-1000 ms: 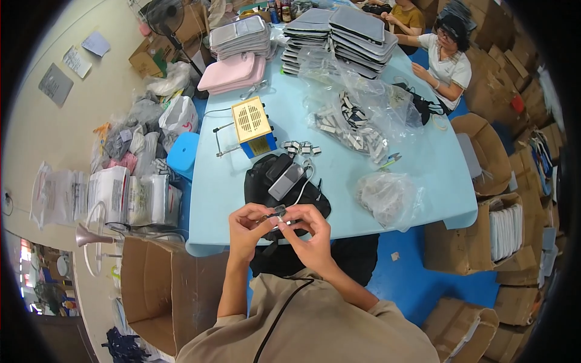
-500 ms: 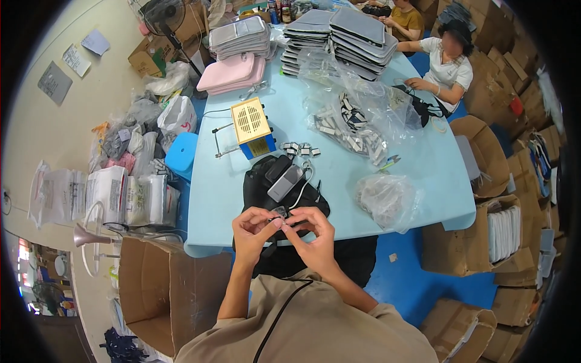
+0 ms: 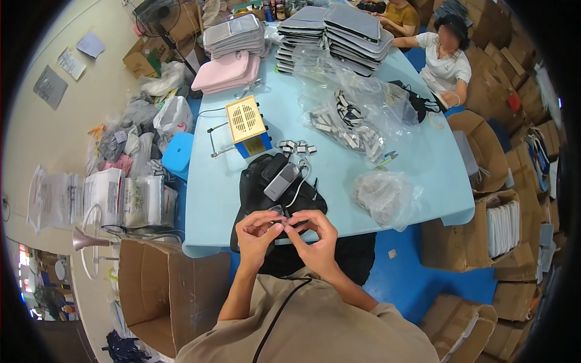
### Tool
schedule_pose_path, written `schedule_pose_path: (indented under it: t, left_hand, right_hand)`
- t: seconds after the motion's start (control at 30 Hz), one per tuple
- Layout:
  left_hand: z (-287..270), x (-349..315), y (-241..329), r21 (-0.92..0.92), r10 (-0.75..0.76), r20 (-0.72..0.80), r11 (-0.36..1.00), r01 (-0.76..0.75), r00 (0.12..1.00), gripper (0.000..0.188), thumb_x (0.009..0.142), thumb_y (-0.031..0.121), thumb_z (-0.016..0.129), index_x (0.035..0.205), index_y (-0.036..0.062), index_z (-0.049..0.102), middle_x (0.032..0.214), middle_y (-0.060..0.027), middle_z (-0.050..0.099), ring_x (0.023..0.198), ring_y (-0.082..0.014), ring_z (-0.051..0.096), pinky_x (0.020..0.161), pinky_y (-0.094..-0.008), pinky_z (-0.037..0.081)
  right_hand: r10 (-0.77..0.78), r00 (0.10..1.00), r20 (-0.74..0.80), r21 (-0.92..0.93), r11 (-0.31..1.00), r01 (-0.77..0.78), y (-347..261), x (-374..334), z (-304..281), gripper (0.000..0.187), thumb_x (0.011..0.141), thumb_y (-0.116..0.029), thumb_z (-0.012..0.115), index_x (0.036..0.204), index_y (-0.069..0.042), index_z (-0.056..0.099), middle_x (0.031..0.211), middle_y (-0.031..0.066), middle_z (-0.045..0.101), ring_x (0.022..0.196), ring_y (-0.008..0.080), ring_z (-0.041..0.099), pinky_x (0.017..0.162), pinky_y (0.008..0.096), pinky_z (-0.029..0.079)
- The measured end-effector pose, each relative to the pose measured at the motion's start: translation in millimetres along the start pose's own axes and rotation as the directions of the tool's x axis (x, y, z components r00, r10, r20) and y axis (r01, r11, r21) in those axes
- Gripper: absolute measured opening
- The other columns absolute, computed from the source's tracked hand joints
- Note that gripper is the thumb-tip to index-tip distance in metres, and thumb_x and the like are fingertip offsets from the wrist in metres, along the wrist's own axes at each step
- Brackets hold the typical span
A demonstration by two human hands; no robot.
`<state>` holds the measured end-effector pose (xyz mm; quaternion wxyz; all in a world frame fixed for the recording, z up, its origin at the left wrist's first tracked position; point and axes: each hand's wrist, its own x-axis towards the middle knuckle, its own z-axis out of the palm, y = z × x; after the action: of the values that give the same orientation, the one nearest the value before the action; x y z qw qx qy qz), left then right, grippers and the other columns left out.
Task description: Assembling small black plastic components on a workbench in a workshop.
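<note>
Along the near edge of the pale blue table (image 3: pixel 436 187), the left hand (image 3: pixel 254 235) and right hand (image 3: pixel 316 241) meet, thumb and forefinger of each nearly closed in a pinch on a tiny pale piece (image 3: pixel 282 222), mostly covered by the fingertips and too small to identify. Just past it, toward 12 o'clock, a dark ridged piece (image 3: pixel 277 210) is partly visible; I cannot tell whether it is held or lies on the black fabric bag (image 3: pixel 248 189). On that bag, also at 12, rests a grey rounded oblong device (image 3: pixel 282 183). Between 2 and 3 o'clock, a crumpled clear plastic bag (image 3: pixel 384 195) blurs its contents. At 1, the upper edge cuts off a mustard-shirted person (image 3: pixel 400 18).
</note>
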<state>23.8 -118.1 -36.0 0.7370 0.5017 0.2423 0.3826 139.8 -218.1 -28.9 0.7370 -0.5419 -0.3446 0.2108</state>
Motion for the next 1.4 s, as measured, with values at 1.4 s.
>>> schedule_pose_path:
  t: [1.4]
  left_hand:
    - [31, 243, -65, 0.905, -0.044, 0.257, 0.36, -0.224, 0.965, 0.029, 0.089, 0.029, 0.076, 0.11, 0.0076, 0.077, 0.1, -0.0207, 0.076, 0.09, -0.031, 0.076, 0.079, -0.0383, 0.059]
  right_hand:
    - [-0.037, 0.913, -0.407, -0.446, 0.88, -0.163, 60, 25, -214, 0.017, 0.092, -0.006, 0.07, 0.107, 0.001, 0.068, 0.096, 0.0109, 0.071, 0.092, 0.0209, 0.07, 0.081, 0.0338, 0.055]
